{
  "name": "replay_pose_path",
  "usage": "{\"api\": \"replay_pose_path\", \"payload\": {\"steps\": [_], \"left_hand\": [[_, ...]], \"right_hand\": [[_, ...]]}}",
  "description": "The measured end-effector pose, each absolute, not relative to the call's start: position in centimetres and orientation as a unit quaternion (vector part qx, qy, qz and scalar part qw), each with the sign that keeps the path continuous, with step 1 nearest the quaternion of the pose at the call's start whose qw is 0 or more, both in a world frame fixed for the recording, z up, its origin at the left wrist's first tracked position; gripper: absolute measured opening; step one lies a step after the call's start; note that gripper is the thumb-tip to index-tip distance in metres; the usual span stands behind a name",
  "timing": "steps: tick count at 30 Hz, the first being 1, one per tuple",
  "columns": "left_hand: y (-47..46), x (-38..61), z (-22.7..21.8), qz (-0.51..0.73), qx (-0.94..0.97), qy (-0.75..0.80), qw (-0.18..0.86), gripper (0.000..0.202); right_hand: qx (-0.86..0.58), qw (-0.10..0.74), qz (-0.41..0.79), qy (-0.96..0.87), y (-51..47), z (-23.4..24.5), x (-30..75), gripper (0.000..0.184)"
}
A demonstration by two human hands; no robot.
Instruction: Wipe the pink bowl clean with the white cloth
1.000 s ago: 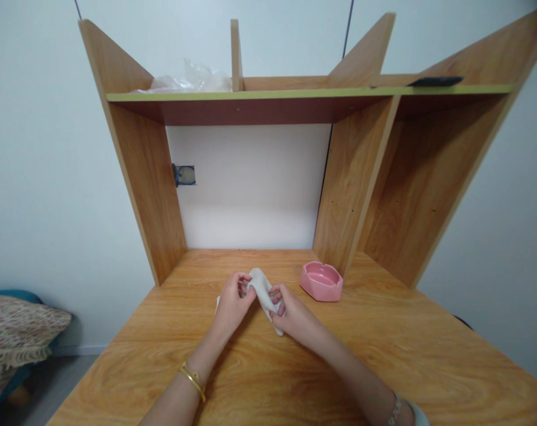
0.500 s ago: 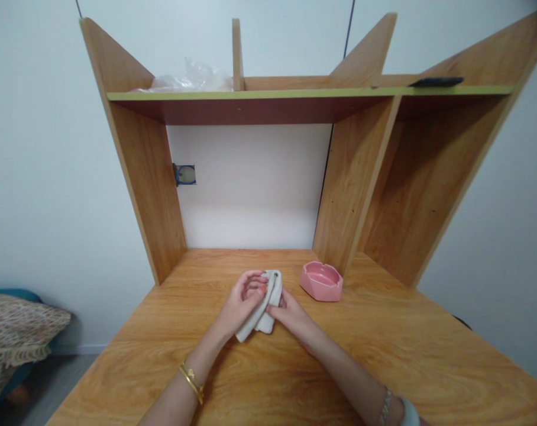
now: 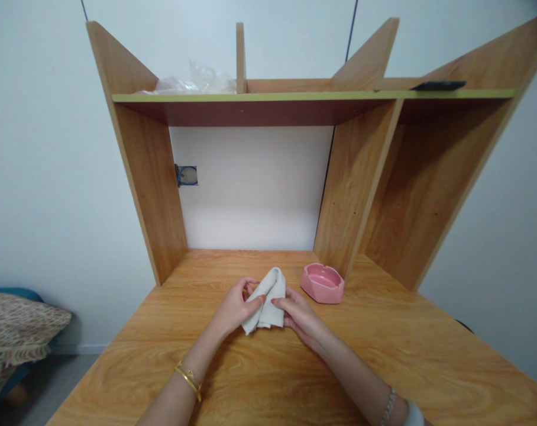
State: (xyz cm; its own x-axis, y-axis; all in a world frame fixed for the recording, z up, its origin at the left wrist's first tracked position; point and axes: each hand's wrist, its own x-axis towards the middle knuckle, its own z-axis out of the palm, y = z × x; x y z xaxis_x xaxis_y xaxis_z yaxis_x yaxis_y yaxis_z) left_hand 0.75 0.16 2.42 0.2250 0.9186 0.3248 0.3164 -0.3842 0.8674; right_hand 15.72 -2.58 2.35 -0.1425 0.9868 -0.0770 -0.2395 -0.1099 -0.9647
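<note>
A small white cloth (image 3: 267, 299) is folded over above the wooden desk (image 3: 384, 355), held between both hands. My left hand (image 3: 233, 309) pinches its left side, fingers curled round the fabric. My right hand (image 3: 301, 316) grips its right lower edge with thumb and fingers closed. A gold bangle sits on my left wrist and a bracelet on my right. A pink ashtray-like dish (image 3: 322, 283) stands on the desk just right of the cloth, apart from both hands.
The desk has a wooden hutch with side panels (image 3: 148, 183) and an upper shelf (image 3: 295, 94) carrying a clear plastic bag (image 3: 193, 81) and a dark flat object (image 3: 439, 86). A patterned fabric (image 3: 15, 331) lies at the lower left beyond the desk.
The cloth went from a twisted strip to a folded wad held between both hands. My hands shifted slightly right and closer together.
</note>
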Motion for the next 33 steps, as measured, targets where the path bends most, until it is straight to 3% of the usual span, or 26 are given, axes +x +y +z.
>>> {"api": "replay_pose_path", "payload": {"steps": [5,11,17,27,33], "left_hand": [[0.5,1.0,2.0,0.423,0.716,0.485,0.272,0.007],[0.3,0.5,3.1,0.481,0.683,0.532,0.134,0.014],[-0.5,1.6,2.6,0.463,0.738,0.462,0.17,0.023],[-1.6,1.7,2.8,0.436,0.763,0.32,0.354,0.033],[0.2,1.3,1.7,0.505,0.717,0.416,0.24,0.025]], "right_hand": [[-0.447,0.497,0.576,-0.471,-2.0,1.9,15.7,0.032],[-0.433,0.498,0.547,-0.516,-2.4,2.2,15.1,0.025],[-0.397,0.524,0.566,-0.497,-2.3,1.8,14.4,0.034],[-0.414,0.545,0.587,-0.432,-1.7,2.2,16.8,0.039],[-0.429,0.42,0.644,-0.474,-1.5,3.6,20.0,0.026]]}}
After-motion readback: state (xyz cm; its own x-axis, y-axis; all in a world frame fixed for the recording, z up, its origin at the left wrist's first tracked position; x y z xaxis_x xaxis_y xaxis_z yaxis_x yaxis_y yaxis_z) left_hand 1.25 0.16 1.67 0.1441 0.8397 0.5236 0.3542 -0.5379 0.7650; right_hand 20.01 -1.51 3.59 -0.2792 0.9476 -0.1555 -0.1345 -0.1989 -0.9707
